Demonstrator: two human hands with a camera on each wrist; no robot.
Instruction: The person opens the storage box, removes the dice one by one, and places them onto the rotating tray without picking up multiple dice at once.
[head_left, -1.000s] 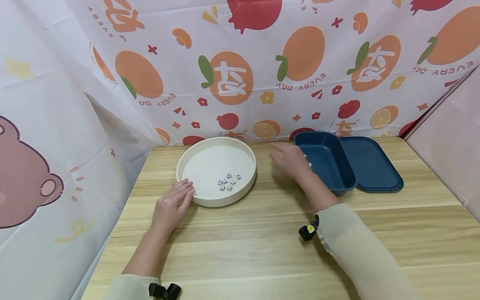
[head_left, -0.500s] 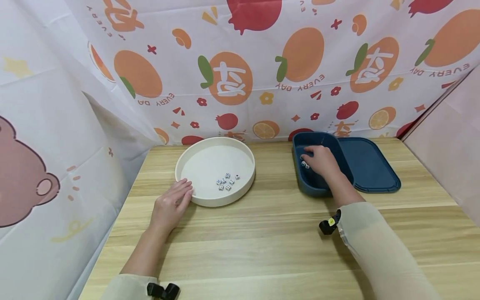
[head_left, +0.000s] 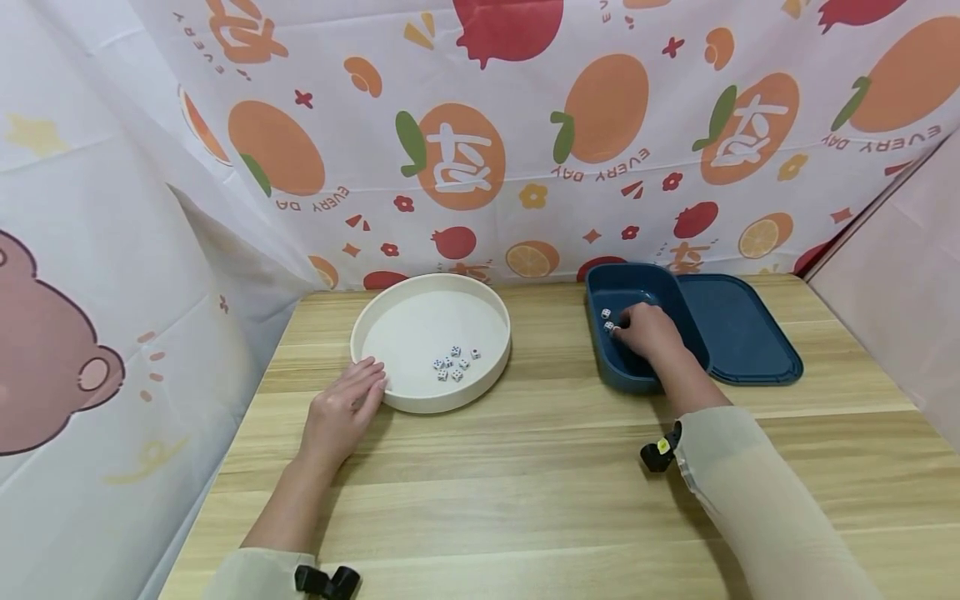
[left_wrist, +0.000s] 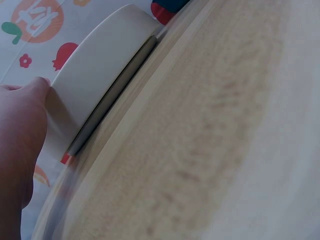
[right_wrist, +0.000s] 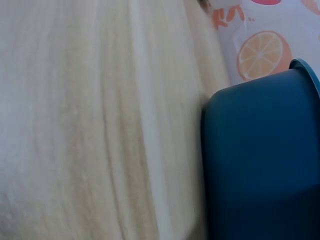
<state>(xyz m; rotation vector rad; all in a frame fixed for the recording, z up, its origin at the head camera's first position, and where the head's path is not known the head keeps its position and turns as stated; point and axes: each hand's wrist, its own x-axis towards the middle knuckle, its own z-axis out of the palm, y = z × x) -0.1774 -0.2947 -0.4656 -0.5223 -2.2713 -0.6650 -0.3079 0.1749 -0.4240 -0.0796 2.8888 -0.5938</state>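
A round cream tray (head_left: 420, 312) stands on the table with several small white dice (head_left: 452, 364) lying together in its front half. My left hand (head_left: 341, 412) rests on the tray's left front rim, fingers fairly straight; the left wrist view shows the thumb (left_wrist: 37, 90) against the outer wall. To the right is a deep blue box (head_left: 596, 354), its outer wall filling the right side of the right wrist view. My right hand (head_left: 651, 335) reaches down inside it, fingertips together at a die (head_left: 617, 329). Beside them another die (head_left: 606, 313) shows. The palm hides part of the box floor.
A flat blue lid (head_left: 742, 333) lies on the table right of the box, close against it. Behind the table (head_left: 480, 500) hangs a fruit-print cloth (head_left: 525, 225). Wood surface lies between tray and box.
My right hand has moved right from beside the box into it, then lowered, fingers coming together at the dice. The left hand stays on the tray rim.
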